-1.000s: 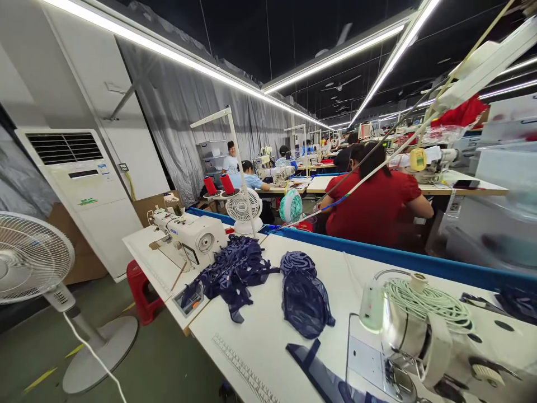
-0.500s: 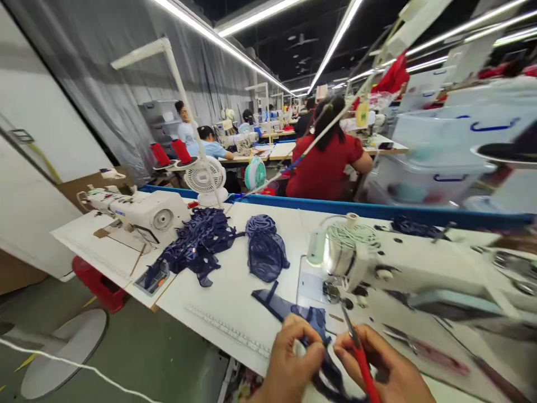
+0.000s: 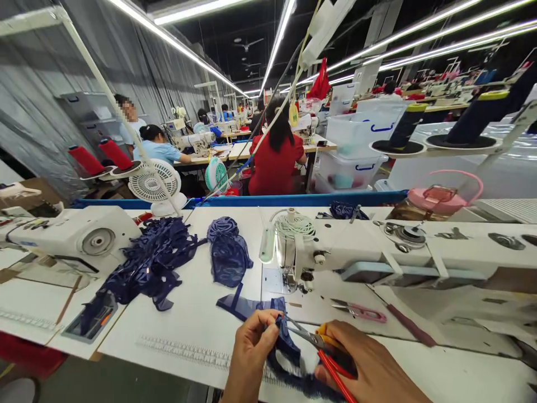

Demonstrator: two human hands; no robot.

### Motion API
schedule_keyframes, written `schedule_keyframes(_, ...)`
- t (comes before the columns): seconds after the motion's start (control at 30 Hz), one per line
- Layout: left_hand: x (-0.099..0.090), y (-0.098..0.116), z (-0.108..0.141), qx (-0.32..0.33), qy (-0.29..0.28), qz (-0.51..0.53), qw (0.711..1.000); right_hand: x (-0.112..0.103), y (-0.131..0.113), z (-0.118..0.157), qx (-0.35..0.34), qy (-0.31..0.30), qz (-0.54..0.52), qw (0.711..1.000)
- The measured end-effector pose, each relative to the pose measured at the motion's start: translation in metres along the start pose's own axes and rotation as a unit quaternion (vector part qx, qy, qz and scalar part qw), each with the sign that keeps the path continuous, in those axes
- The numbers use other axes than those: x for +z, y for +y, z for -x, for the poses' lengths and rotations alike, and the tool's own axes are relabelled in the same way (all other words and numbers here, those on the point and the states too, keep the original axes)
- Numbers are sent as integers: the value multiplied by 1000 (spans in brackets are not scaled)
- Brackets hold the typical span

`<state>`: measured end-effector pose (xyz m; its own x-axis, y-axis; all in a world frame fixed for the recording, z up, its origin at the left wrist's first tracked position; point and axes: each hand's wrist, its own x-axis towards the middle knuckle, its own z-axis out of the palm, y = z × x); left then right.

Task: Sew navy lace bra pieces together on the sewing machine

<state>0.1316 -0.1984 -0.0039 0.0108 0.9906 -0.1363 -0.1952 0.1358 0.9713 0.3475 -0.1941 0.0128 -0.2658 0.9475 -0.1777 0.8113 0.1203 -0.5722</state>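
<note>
My left hand (image 3: 254,350) pinches the edge of a navy mesh garment piece (image 3: 287,344) between thumb and fingertips. A strap-like strip of the piece loops down between my hands, and a flat part lies on the table towards the sewing machine (image 3: 319,252). In my right hand (image 3: 356,358) are scissors (image 3: 308,334) with metal blades and orange and red handles. Their tips are at the fabric by my left fingertips; whether the blades touch it I cannot tell. Beyond my hands lie stacked navy mesh cups (image 3: 229,257).
A heap of navy pieces (image 3: 146,260) lies left, near a second sewing machine (image 3: 88,235). Pink-handled snips (image 3: 361,312) rest by the machine base. A printed ruler (image 3: 184,350) runs along the table's front. A white fan (image 3: 155,182) and a pink-lidded jug (image 3: 438,198) stand behind.
The view has swung to the right. My right hand has turned the scissors from upright to slanting left, bringing their tips to the fabric at my left fingertips. My left hand still pinches the navy piece.
</note>
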Motion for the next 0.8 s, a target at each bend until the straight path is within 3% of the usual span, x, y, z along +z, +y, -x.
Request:
schedule_keyframes(0.23, 3, 0, -1, -12, -5, 32, 999, -3, -5, -4, -12, -3, 3, 1000)
schedule_keyframes(0.47, 6, 7, 3, -35, -35, 29, 998, -8, -10, -3, 1, -45, 5, 999)
schedule_keyframes(0.63, 6, 4, 0, -14, -33, 9, 999, -7, -10, -4, -2, -55, 8, 998)
schedule_keyframes(0.8, 5, -3, -3, -23, -33, 7, 999, 0, 8, -2, -4, -60, -18, 998)
